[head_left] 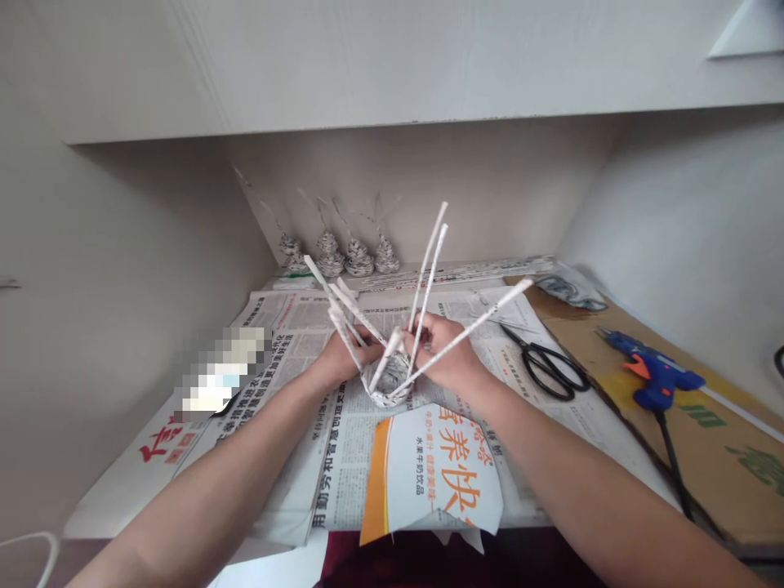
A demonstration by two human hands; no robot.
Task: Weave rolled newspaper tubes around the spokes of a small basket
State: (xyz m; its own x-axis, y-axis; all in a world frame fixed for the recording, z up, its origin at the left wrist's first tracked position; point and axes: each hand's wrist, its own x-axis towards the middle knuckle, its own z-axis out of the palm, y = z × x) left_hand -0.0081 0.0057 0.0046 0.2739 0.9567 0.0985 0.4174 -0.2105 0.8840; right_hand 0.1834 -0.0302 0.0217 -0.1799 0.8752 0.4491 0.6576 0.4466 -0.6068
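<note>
A small round basket woven from rolled newspaper (390,394) is held between my two hands just above the newspaper-covered table. Several white paper rods stick up and outward from its rim. My left hand (352,353) closes on the basket's far left side, its fingertips partly behind the rods. On the far right side my right hand (444,347) has its fingers bent and pinched at the rim, among the upright rods. Right below the basket lies a torn piece of printed white and orange card (434,474).
Black scissors (548,367) lie to the right, and a blue glue gun (658,371) rests on brown cardboard (728,457). Several woven gourd shapes (358,255) stand at the back beside thin paper rods (459,273). A blurred-out object (226,376) lies left. A cabinet panel (367,65) overhangs.
</note>
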